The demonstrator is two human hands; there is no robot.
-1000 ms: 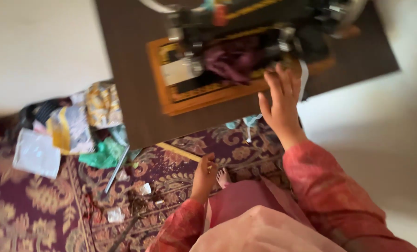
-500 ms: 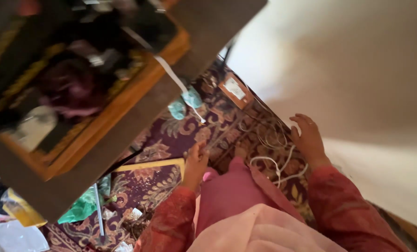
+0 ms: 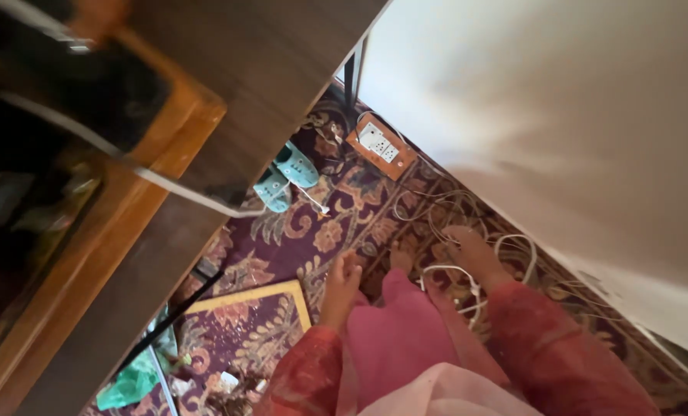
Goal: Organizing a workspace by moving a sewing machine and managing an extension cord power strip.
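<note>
My right hand (image 3: 469, 250) reaches down to a tangle of white cables (image 3: 444, 271) on the patterned purple carpet (image 3: 344, 216), close to the white wall. Its fingers lie among the cords, and I cannot see whether they grip one. My left hand (image 3: 341, 280) rests by my pink-clad knee with its fingers loose and nothing in it. Beyond the cables, a white socket strip on a wooden board (image 3: 379, 143) lies on the carpet.
A dark brown table (image 3: 236, 85) fills the upper left, carrying a sewing machine on a wooden base (image 3: 139, 181). A white cord (image 3: 197, 199) trails off the table. Small teal shoes (image 3: 286, 177) and green scraps (image 3: 132, 383) lie below it. A white wall (image 3: 560, 131) is on the right.
The view swung right and down, away from the sewing machine. My right hand left the machine and dropped to the white cables on the carpet. My left hand stayed by my knee.
</note>
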